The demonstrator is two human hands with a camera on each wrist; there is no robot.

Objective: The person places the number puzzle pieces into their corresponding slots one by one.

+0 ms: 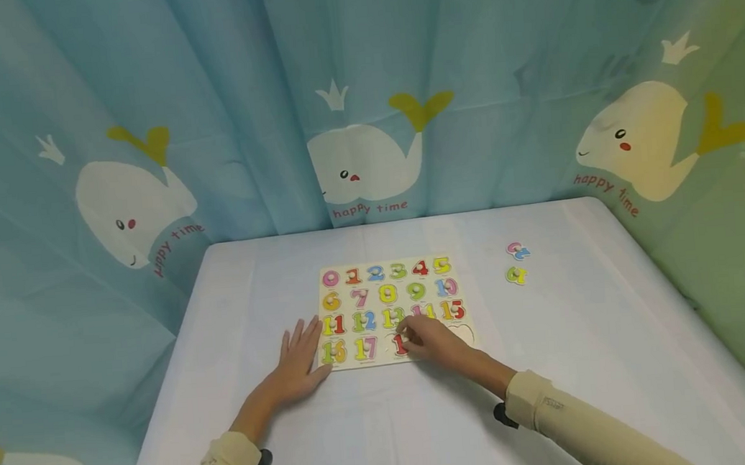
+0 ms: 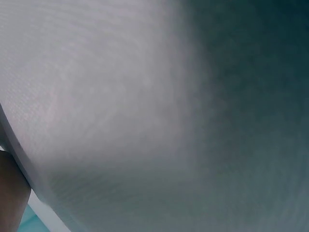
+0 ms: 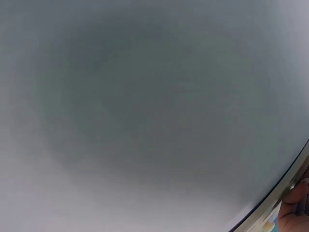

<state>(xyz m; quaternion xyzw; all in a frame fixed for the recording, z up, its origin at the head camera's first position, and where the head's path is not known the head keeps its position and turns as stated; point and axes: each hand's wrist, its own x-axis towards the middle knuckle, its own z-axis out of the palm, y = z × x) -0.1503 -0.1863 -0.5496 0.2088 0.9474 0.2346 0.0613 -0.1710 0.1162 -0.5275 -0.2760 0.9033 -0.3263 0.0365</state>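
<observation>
A number puzzle board (image 1: 381,356) lies on the table, filled with bright knobbed number pieces in rows. My right hand (image 1: 433,338) is over its bottom row and pinches a number piece (image 1: 400,344) showing a red 1; the fingers hide the rest of that piece. It sits right at its slot, close over the board. In the right wrist view, fingertips (image 3: 295,200) appear at the lower right corner beside the board's edge. My left hand (image 1: 299,364) lies with spread, straight fingers against the board's left edge, its thumb by the lower left corner.
Two loose pieces lie to the right of the board: a pink and blue one (image 1: 517,251) and a green and yellow one (image 1: 515,276). An outlined recess (image 1: 464,333) shows at the board's lower right. The white-covered table (image 1: 386,426) meets a whale-print curtain (image 1: 242,126) behind.
</observation>
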